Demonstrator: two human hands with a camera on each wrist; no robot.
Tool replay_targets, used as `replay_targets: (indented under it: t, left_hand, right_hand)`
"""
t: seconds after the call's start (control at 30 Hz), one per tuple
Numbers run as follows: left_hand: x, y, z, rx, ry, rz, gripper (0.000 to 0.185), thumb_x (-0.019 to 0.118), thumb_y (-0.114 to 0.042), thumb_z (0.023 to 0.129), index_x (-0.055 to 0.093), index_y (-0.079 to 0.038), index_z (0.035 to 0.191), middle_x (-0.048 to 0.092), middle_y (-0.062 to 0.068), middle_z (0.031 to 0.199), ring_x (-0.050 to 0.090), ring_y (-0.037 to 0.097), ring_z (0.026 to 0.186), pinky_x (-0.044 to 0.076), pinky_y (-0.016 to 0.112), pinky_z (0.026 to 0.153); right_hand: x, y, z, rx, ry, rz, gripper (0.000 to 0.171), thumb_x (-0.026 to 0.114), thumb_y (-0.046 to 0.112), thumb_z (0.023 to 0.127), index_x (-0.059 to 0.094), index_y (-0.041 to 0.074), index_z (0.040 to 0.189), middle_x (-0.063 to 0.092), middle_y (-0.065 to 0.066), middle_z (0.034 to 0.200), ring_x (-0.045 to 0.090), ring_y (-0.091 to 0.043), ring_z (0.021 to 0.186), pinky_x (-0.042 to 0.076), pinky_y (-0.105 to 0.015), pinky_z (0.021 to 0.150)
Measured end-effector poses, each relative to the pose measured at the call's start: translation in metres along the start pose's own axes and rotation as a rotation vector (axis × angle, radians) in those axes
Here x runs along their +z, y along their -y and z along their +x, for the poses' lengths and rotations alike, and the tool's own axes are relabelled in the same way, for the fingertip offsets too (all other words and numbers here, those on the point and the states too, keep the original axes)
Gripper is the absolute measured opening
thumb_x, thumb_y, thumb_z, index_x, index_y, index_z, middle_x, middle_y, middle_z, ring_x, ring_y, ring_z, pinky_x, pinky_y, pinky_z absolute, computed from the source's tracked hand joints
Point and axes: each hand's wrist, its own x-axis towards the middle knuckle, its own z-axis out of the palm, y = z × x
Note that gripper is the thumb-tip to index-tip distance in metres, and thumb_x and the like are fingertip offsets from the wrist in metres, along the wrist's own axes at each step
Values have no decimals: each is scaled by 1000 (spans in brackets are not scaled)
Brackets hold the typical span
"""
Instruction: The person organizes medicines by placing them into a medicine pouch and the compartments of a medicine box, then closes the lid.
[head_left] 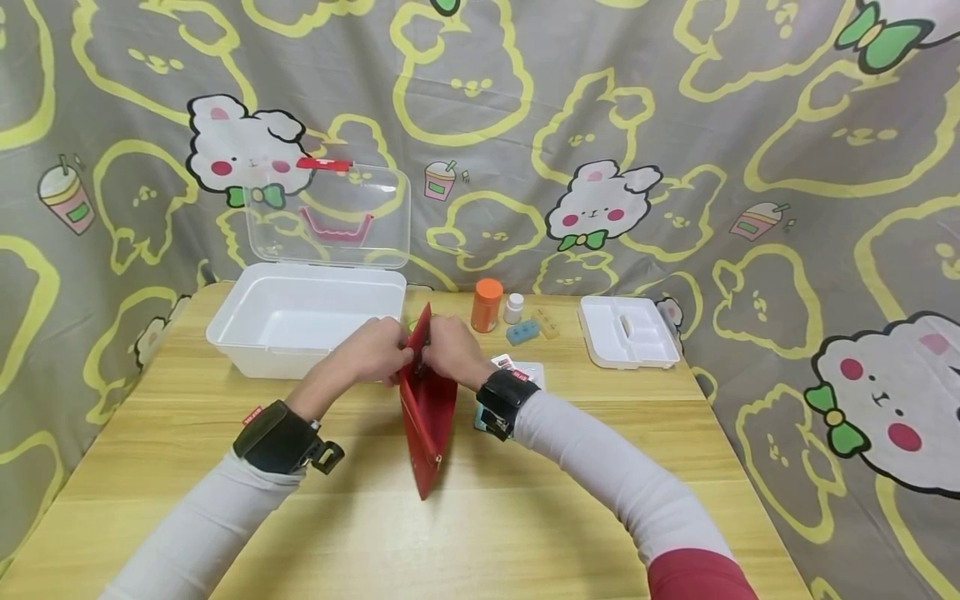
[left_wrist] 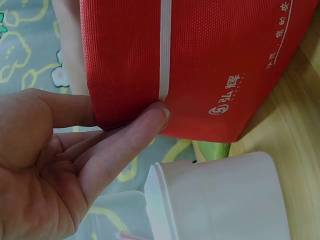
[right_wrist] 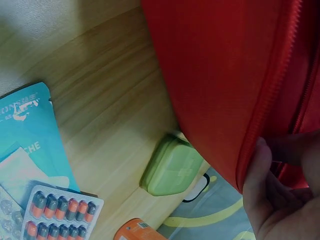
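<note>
A red zip pouch (head_left: 427,404) stands on edge on the wooden table (head_left: 480,517), with its top end raised between my two hands. My left hand (head_left: 378,350) pinches the pouch's upper edge from the left. In the left wrist view the thumb and fingers (left_wrist: 145,125) press on the red fabric (left_wrist: 210,60) beside a white stripe. My right hand (head_left: 447,348) grips the same end from the right. In the right wrist view its fingers (right_wrist: 262,170) curl over the zipper edge of the pouch (right_wrist: 220,75).
A white storage box (head_left: 307,321) with its clear lid up stands behind the hands. An orange bottle (head_left: 487,305), small white bottle (head_left: 513,308), blue pill box (head_left: 522,332) and white divided tray (head_left: 626,332) lie right. A green pill case (right_wrist: 170,172), capsule blister pack (right_wrist: 60,212) and teal packet (right_wrist: 30,125) lie near.
</note>
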Motion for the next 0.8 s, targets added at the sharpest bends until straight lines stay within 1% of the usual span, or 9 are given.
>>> replay_targets:
  t: [0.1,0.33,0.5,0.67,0.8]
  left_hand:
    - [0,1,0,2,-2,-6,25,54,-6,95,70,-2,77,69,7,63,70,19,56,53,24,49]
    - [0,3,0,-3,3,-14,25,53,-5,96,70,-1,78,69,7,63,70,17,55,54,25,50]
    - [0,4,0,-2,3,-24,25,52,-5,96,69,-1,78,71,9,65,70,17,56,55,26,51]
    - [-1,4,-1,-4,4,-22,26,52,-5,96,70,-1,78,71,9,66,70,17,56,55,26,51]
    - [-1,3,-2,-5,3,-24,26,53,-6,96,69,-2,77,71,8,66,70,18,56,54,26,50]
  right_hand:
    - [2,0,1,-2,-5,1,16,68,5,87,70,2,103,68,-5,78,64,-14,66,51,-20,55]
    - [6,-4,3,14,-47,7,19,68,6,86,68,2,105,67,-5,79,64,-14,66,51,-19,54]
    - [7,-8,4,21,-75,-12,17,69,6,85,66,3,101,65,-4,76,63,-14,66,49,-19,52]
    - [2,-10,6,34,-59,-8,11,68,5,84,62,5,94,61,-4,73,60,-15,64,46,-19,50]
    - [-7,-12,6,57,-50,0,8,67,8,87,59,7,86,58,-2,70,57,-14,62,42,-19,49]
